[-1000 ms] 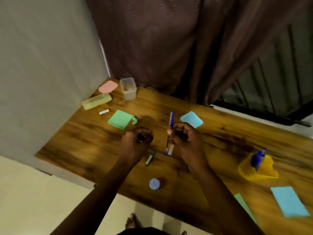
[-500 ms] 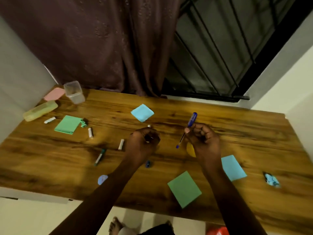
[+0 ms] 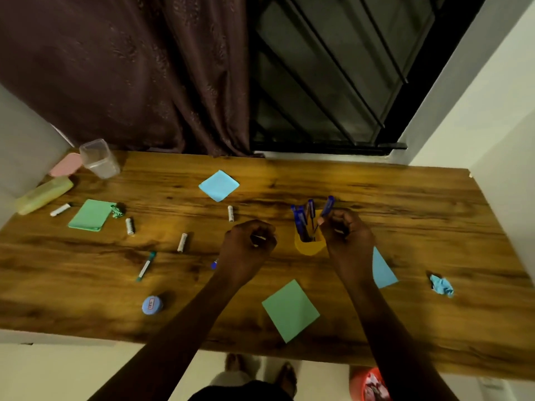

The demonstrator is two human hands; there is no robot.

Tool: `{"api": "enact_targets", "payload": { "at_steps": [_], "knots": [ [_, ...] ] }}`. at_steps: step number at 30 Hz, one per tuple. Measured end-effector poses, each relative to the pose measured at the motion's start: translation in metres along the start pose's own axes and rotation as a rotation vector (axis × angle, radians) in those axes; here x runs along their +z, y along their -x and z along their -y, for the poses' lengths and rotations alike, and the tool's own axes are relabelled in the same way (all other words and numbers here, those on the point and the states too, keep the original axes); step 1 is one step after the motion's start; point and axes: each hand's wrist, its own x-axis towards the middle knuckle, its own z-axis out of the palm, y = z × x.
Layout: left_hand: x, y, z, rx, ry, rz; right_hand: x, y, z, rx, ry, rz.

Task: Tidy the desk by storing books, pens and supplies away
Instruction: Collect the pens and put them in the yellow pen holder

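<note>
One wooden tabletop [image 3: 376, 198] carries scattered note pads [image 3: 219, 185], a green pad [image 3: 290, 309] lying nearest the front edge between the forearms [image 3: 185, 328]. Both hands hover over its middle: the right hand [image 3: 346, 231] pinches a blue pen [image 3: 328, 205] tilted just over the yellow pen holder [image 3: 308, 247], which holds several more blue pens [image 3: 301, 224], while the left hand [image 3: 249, 244] is clenched on a small pale item [image 3: 258, 238] too blurred to identify.
</note>
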Motion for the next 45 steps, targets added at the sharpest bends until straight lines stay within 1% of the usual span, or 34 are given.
{"api": "enact_targets", "payload": {
  "at_steps": [5,9,13,15,17,19,22,26,32,36,39,45],
  "knots": [
    [0.016,-0.017,0.007,-0.071,0.004,0.084,0.001,0.0,-0.021,0.054,0.069,0.048],
    [0.029,-0.031,0.011,-0.085,-0.063,0.164,-0.014,0.002,-0.028,0.061,0.112,-0.018],
    [0.04,-0.04,0.014,-0.122,-0.008,0.25,-0.024,-0.002,-0.041,0.098,0.216,-0.094],
    [0.044,-0.041,0.018,-0.127,0.002,0.299,-0.022,-0.001,-0.051,0.167,0.274,-0.065],
    [0.048,-0.043,0.021,-0.104,-0.001,0.332,-0.017,0.002,-0.057,0.255,0.27,0.028],
    [0.053,-0.045,0.027,-0.072,0.011,0.337,-0.012,0.007,-0.056,0.28,0.232,0.112],
    [0.061,-0.051,0.033,-0.042,0.04,0.358,-0.001,0.009,-0.059,0.24,0.248,0.132],
    [0.064,-0.054,0.03,-0.016,0.044,0.356,0.009,0.01,-0.067,0.266,0.229,0.107],
    [0.069,-0.064,0.023,0.03,0.027,0.347,0.005,0.006,-0.066,0.224,0.172,0.06],
    [0.086,-0.078,0.006,0.08,0.035,0.336,-0.013,-0.013,-0.06,0.186,0.127,0.021],
    [0.106,-0.09,-0.014,0.117,0.06,0.323,-0.035,-0.033,-0.061,0.195,0.086,-0.024],
    [0.17,-0.119,-0.063,0.177,0.013,0.345,-0.106,-0.083,-0.071,0.154,0.115,-0.009]
  ]
}}
